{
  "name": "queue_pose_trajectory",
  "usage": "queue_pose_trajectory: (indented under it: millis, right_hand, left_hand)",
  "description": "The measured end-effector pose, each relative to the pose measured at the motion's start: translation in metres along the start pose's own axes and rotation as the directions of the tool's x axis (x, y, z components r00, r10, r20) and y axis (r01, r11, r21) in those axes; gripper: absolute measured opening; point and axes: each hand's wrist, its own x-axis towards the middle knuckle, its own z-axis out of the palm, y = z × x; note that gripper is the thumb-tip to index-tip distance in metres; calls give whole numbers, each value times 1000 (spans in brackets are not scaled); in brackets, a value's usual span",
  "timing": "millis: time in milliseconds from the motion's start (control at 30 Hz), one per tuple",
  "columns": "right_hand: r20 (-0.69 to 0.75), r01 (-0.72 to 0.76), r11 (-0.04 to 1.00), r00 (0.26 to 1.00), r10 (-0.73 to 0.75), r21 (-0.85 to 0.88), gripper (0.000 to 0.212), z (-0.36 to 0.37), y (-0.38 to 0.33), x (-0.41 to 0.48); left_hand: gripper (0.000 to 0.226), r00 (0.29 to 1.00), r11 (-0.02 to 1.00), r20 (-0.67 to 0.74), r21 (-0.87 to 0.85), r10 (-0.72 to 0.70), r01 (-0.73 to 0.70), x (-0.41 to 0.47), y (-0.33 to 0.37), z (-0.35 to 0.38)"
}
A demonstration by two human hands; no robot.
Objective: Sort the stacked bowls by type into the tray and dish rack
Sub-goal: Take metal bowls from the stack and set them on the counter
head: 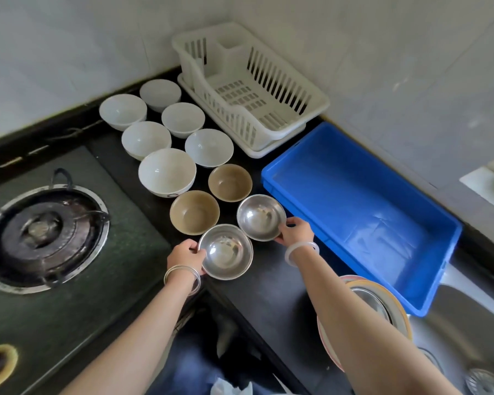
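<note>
Soft, even daylight, wide-angle bending at the edges, slight overall blur, faint glare on the steel bowls (225,251).

Counter: bowls (167,171) stand in two rows before me, on the countertop (257,292).
Left: the gas burner (44,232).
Behind: the dish rack (248,89), in the corner.
Right: the tray (362,212), in front of the rack.

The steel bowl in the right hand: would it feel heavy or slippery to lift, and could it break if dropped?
The steel bowl looks thin-walled, so probably light for its size. Its polished, mirror-like surface suggests it may be slippery; the right hand grips its rim. Being metal, it would likely dent rather than shatter, unlike the white bowls nearby.
</note>
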Motion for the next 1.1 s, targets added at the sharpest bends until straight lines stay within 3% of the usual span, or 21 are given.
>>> queue_pose_trajectory:
  millis: [400, 700, 900, 1000, 1100]
  right_hand:
    - [20, -18, 999, 1000, 17, 41, 22, 2, 2, 4]
    - [70, -16, 1000, 997, 18, -23, 28, -6, 1, -9]
    - [28, 206, 948, 978, -206, -242, 19, -34, -7, -42]
    - [-16, 289, 924, 953, -302, -252, 18, -64, -6, -62]
    - [-151, 283, 904, 927, -344, -320, 15, -104, 10, -78]
  left_hand:
    - [8, 1000, 999, -16, -34, 8, -9, 2, 3, 1]
    - [22, 993, 993, -51, 45, 108, -106, -7, 4, -4]
    - [29, 959, 946, -98, 221, 265, -239, -22, 19, -6]
    - [28, 945, 921, -44, 243, 325, -305, -35, 31, 4]
    - [26, 920, 891, 59, 235, 386, -389, -51, 45, 31]
